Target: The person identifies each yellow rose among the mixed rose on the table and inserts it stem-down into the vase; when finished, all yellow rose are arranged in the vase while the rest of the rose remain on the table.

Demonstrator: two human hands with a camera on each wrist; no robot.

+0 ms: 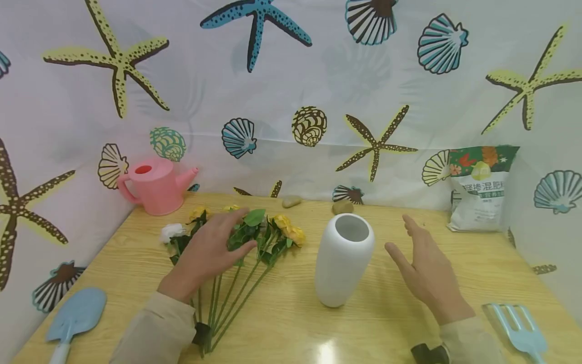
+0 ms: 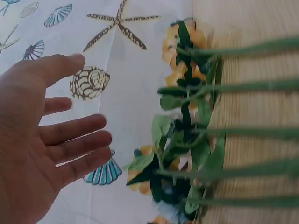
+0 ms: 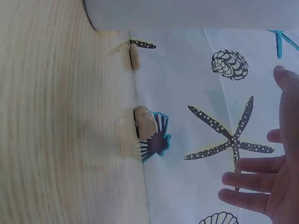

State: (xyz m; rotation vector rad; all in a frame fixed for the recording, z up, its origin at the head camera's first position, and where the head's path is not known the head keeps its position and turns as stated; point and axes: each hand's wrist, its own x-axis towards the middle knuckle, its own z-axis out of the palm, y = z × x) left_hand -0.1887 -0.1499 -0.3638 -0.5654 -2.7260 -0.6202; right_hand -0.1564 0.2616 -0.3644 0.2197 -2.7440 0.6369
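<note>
A white vase (image 1: 338,268) stands upright on the wooden table, its mouth facing up. My right hand (image 1: 427,273) hovers to the right of it, fingers extended and thumb apart, holding nothing. Over the artificial flowers my left hand (image 1: 209,253) is raised with spread fingers, also holding nothing. Those flowers (image 1: 291,230), yellow and white with long green stems, lie fanned out on the table, partly hidden by that hand. In the left wrist view the flower stems (image 2: 261,133) run alongside, apart from the left palm. The vase's side (image 3: 187,14) fills the top of the right wrist view.
A pink watering can (image 1: 159,189) stands at the back left, a fertilizer bag (image 1: 479,194) at the back right. Two stones (image 1: 342,207) lie along the back edge. A blue shovel (image 1: 77,316) is at the front left, a blue fork (image 1: 518,326) at the front right.
</note>
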